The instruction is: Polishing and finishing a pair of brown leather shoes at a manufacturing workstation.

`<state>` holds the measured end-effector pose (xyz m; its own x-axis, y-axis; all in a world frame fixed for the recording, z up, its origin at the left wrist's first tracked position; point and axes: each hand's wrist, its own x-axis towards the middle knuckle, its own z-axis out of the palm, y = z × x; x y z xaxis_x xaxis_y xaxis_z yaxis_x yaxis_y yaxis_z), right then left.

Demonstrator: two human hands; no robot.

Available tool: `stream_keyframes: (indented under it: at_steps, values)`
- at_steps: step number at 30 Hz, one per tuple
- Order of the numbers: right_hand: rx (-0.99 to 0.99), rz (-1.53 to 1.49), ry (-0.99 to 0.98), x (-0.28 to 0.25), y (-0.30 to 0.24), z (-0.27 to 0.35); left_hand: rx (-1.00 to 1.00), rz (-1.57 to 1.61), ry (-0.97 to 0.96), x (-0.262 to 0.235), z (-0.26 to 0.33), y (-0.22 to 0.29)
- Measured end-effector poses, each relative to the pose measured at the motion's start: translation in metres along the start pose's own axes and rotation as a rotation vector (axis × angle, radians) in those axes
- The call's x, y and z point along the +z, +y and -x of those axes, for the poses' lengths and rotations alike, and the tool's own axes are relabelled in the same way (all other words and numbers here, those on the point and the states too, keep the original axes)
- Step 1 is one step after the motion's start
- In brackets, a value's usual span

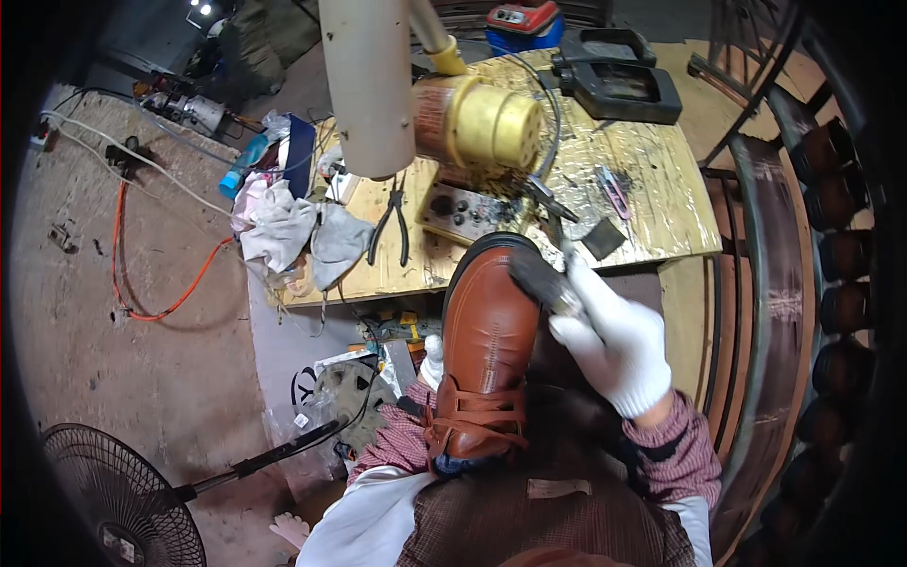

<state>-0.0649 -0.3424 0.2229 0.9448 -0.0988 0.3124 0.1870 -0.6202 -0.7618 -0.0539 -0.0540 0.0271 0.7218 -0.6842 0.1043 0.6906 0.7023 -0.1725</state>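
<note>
Cluttered wooden workbench [652, 203] at far side. Brown laced shoe [487, 354] at centre, left hand [432, 361] mostly hidden behind it, grip unclear. Right hand [614, 335], fingers closed around a brush [546, 280], bristles touching the toe.

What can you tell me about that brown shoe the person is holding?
The shoe is a glossy tan-brown lace-up that looks like leather, with stitched seams running along the top, a dark sole edge round the toe and matching brown laces tied near the ankle. It points away from the person, toe toward the wooden workbench. The gloved left hand props it from below at its left side, while the gloved right hand presses a dark brush against the toe.
</note>
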Motion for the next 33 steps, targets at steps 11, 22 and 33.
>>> stream_keyframes:
  at_steps: [11,22,33]
  values:
    - [0.218,0.025,0.027,0.000,0.000,0.032,-0.304,0.001,0.349,0.002,-0.001,0.009]
    - [0.205,-0.059,-0.004,0.003,0.008,0.033,-0.246,-0.108,0.130,-0.015,0.001,0.004]
    - [0.552,-0.245,0.258,-0.003,0.123,-0.004,0.096,-0.293,0.335,0.024,-0.012,0.036]
